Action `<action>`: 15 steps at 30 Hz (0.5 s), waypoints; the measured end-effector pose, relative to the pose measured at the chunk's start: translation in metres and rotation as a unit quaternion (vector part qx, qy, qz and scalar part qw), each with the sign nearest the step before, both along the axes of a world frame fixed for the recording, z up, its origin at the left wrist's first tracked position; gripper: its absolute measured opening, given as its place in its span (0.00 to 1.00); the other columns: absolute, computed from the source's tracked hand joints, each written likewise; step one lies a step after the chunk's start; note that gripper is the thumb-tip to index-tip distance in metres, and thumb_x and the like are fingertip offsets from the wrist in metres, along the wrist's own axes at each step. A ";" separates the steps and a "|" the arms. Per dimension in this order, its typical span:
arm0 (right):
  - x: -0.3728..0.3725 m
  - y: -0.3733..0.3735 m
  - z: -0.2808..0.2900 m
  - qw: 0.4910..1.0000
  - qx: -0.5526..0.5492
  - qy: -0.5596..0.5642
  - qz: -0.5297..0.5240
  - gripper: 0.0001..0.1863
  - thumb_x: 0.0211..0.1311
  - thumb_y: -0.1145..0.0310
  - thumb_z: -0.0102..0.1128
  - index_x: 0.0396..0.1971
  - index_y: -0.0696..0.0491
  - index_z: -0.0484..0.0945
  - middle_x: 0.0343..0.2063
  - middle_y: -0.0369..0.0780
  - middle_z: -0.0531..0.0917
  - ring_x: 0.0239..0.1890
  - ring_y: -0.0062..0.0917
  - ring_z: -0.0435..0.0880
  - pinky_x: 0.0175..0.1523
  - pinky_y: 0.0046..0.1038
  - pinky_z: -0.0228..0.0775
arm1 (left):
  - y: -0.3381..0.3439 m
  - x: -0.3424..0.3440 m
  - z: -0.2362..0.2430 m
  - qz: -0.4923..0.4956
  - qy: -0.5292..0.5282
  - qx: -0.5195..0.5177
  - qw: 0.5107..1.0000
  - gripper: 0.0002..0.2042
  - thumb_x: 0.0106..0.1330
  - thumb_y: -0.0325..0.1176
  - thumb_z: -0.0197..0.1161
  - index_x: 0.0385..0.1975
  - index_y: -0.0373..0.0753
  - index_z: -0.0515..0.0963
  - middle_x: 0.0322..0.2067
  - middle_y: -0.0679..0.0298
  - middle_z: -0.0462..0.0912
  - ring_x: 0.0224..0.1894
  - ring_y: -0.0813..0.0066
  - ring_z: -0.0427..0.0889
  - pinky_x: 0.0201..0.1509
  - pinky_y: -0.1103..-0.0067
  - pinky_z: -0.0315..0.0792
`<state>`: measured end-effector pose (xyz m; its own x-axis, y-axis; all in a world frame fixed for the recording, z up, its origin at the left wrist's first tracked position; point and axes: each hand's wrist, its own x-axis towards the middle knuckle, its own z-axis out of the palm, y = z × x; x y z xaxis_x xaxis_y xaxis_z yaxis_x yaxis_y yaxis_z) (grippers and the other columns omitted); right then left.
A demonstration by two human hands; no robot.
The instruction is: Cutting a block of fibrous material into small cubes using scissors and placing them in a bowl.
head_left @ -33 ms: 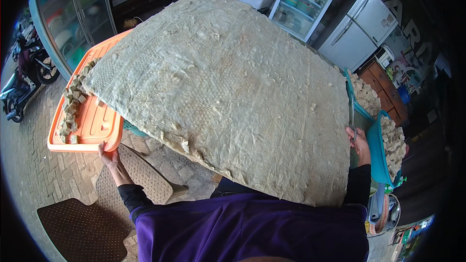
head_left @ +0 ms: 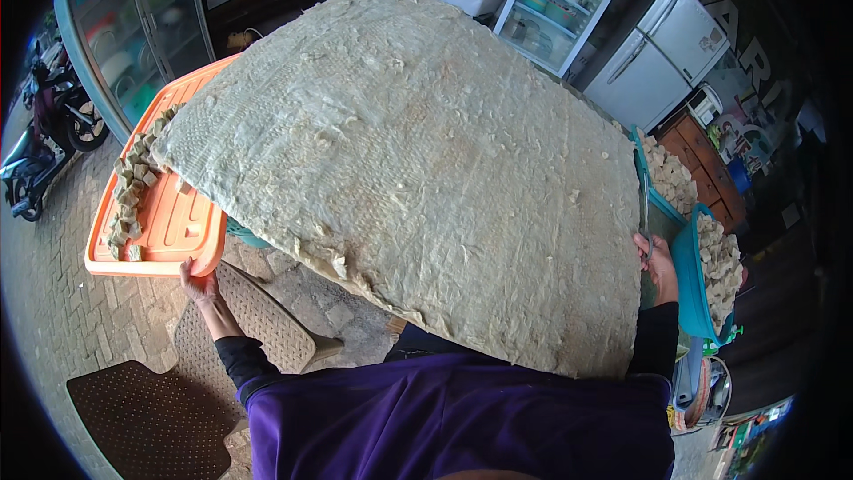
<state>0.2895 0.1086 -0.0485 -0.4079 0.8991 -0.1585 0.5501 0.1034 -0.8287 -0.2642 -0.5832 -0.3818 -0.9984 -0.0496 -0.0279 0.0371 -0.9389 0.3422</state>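
A large, pale, rough-surfaced sheet (head_left: 418, 169) with a ragged near edge spreads across the middle in front of me. To its left, an orange plastic lid (head_left: 173, 227) carries a row of small beige-grey chunks (head_left: 133, 182) and lies partly under the sheet. My left hand (head_left: 199, 284) is closed on the lid's near edge, thumb on top. At the sheet's right edge my right hand (head_left: 657, 265) grips what look like metal scissors (head_left: 646, 222), blades pointing away from me. The fingers beneath the lid are hidden.
On the right stand teal tubs (head_left: 697, 289) filled with pale chunks (head_left: 718, 267). A brown plastic stool (head_left: 253, 320) and a darker one (head_left: 147, 422) sit at the lower left. Behind are a glass cabinet (head_left: 133, 27), a white refrigerator (head_left: 653, 53) and a wooden drawer unit (head_left: 702, 160). A motorbike (head_left: 44, 133) is at far left.
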 end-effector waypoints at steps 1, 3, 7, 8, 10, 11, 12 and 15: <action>0.003 0.000 0.001 1.000 -0.001 0.001 -0.008 0.17 0.50 0.55 0.69 0.25 0.52 0.73 0.14 0.31 0.72 0.09 0.13 0.67 0.12 0.15 0.56 | 0.007 -0.001 -0.002 -0.002 -0.006 0.002 1.000 0.13 0.51 0.22 0.62 0.39 0.32 0.74 0.41 0.57 0.79 0.47 0.65 0.77 0.56 0.64 0.69; -0.002 0.000 0.000 1.000 -0.008 0.005 -0.001 0.17 0.50 0.56 0.69 0.24 0.53 0.73 0.13 0.31 0.72 0.08 0.13 0.67 0.12 0.15 0.56 | -0.008 0.002 -0.004 -0.001 -0.002 -0.005 1.000 0.13 0.52 0.23 0.61 0.39 0.32 0.74 0.41 0.58 0.79 0.47 0.65 0.77 0.56 0.64 0.69; -0.006 0.006 -0.002 1.000 0.005 0.014 -0.008 0.17 0.51 0.56 0.69 0.24 0.52 0.72 0.13 0.31 0.72 0.08 0.13 0.66 0.11 0.15 0.56 | -0.019 0.009 0.002 0.007 -0.006 -0.030 1.000 0.16 0.52 0.23 0.61 0.43 0.32 0.73 0.45 0.57 0.78 0.49 0.64 0.76 0.58 0.63 0.68; -0.006 0.006 -0.003 1.000 0.007 0.018 -0.015 0.17 0.51 0.55 0.69 0.23 0.52 0.72 0.13 0.31 0.72 0.08 0.12 0.66 0.11 0.15 0.56 | -0.021 0.013 0.005 0.008 -0.007 -0.031 0.999 0.19 0.51 0.23 0.62 0.46 0.31 0.71 0.47 0.56 0.76 0.50 0.64 0.75 0.58 0.63 0.67; -0.005 0.003 -0.003 1.000 0.010 0.017 -0.013 0.18 0.51 0.55 0.69 0.23 0.52 0.72 0.13 0.30 0.72 0.08 0.12 0.66 0.11 0.15 0.55 | -0.026 0.027 0.008 0.013 -0.006 -0.038 0.999 0.21 0.51 0.23 0.62 0.47 0.31 0.70 0.47 0.55 0.76 0.51 0.63 0.75 0.59 0.63 0.67; -0.005 0.002 -0.002 1.000 0.013 0.018 -0.012 0.18 0.50 0.55 0.69 0.23 0.51 0.71 0.13 0.30 0.72 0.08 0.12 0.66 0.11 0.14 0.54 | -0.027 0.036 0.009 0.018 -0.003 -0.045 0.999 0.22 0.50 0.23 0.62 0.48 0.31 0.69 0.48 0.55 0.76 0.51 0.63 0.74 0.59 0.63 0.67; -0.004 0.003 -0.003 1.000 0.011 0.016 -0.009 0.18 0.50 0.55 0.69 0.23 0.51 0.71 0.13 0.30 0.72 0.08 0.12 0.66 0.11 0.14 0.54 | -0.027 0.044 0.009 0.033 -0.010 -0.045 0.998 0.25 0.50 0.23 0.62 0.51 0.31 0.67 0.49 0.54 0.75 0.52 0.62 0.74 0.60 0.63 0.67; 0.000 0.012 -0.007 1.000 -0.002 0.023 -0.001 0.18 0.50 0.55 0.69 0.23 0.51 0.71 0.13 0.30 0.72 0.08 0.12 0.65 0.10 0.14 0.53 | -0.034 0.075 0.005 0.054 -0.024 -0.057 0.997 0.28 0.49 0.22 0.61 0.54 0.30 0.64 0.50 0.54 0.74 0.52 0.62 0.74 0.59 0.63 0.67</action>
